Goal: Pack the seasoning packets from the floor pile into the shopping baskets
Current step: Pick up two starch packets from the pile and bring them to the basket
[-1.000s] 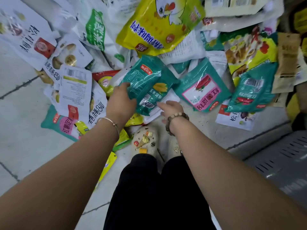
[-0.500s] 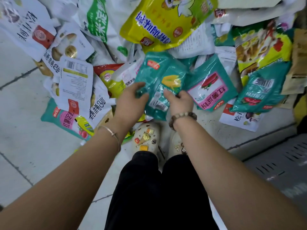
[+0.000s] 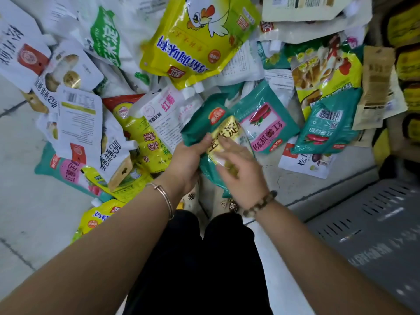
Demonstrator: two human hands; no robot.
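Note:
A pile of seasoning packets covers the floor ahead of me. Between my hands is a teal packet with a yellow label, lifted just above my feet. My left hand grips its left edge, thumb on top. My right hand lies over its lower right part, fingers spread and blurred. Beside it on the floor lie a teal packet with a pink label and another teal packet. A big yellow chicken-print pouch rests at the top of the pile. No basket shows clearly.
White pouches and yellow packets crowd the left of the pile. Bare tiled floor lies at the left. A grey slotted metal shelf base runs along the right, with yellow goods stacked above. My feet and black trousers are below.
My left hand lifted the teal packet from the pile and drew it toward me. My right hand came up to it and now lies over its front.

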